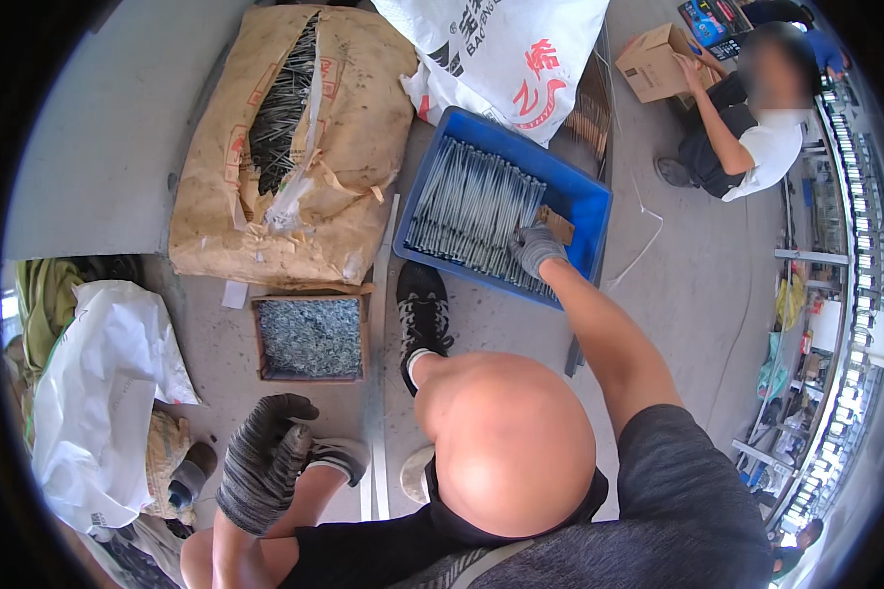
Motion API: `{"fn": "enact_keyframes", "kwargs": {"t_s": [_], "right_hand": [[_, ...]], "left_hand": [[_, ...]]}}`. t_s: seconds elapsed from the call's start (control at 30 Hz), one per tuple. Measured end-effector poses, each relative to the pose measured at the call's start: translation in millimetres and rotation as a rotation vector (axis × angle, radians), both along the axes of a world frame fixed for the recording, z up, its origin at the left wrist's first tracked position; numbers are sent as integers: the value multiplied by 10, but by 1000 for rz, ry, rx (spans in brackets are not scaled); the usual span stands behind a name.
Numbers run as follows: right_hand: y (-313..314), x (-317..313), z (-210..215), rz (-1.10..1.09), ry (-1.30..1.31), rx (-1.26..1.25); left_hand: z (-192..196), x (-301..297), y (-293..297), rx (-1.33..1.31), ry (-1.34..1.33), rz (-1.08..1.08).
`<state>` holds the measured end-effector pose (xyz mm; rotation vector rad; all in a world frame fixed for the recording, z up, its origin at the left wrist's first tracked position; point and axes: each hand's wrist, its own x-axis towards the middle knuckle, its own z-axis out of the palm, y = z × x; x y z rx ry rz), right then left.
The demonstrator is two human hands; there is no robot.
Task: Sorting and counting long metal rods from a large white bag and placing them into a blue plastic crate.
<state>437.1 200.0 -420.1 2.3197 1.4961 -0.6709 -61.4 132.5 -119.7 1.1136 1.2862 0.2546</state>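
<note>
A blue plastic bin [584,201] holds rows of long thin metal rods [467,201], some with small knobs at their ends. My right hand [538,247], in a grey glove, reaches into the bin with its fingers curled down on the rods at the right end of the row. Its fingertips are partly hidden. A piece of brown cardboard [558,225] sits just beyond it. Over my lap at the lower left, my left hand [263,466] wears a striped grey glove. Its fingers are bent in toward the thumb, and whatever they hold, if anything, is hidden.
A torn brown paper sack [359,128] full of metal rods lies beyond a small box [365,339] of tiny silvery parts. White sacks [108,393] [511,59] stand at left and behind the bin. A person [756,147] holds a carton [655,67]; racks [835,294] line the right.
</note>
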Motion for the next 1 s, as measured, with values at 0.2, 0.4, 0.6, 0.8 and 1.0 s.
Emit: {"fn": "enact_keyframes", "kwargs": {"t_s": [0.2, 0.4, 0.6, 0.8, 1.0], "right_hand": [[-36, 8, 121, 272, -62, 19], [50, -78, 39, 184, -40, -12], [48, 156, -149, -81, 90, 50], [-60, 252, -599, 119, -192, 489], [46, 356, -663, -276, 24, 334]], "left_hand": [[-89, 41, 3, 78, 14, -69], [-71, 18, -17, 50, 13, -45], [-75, 30, -12, 42, 16, -44], [-63, 68, 4, 96, 32, -75], [-56, 44, -5, 53, 30, -63]]}}
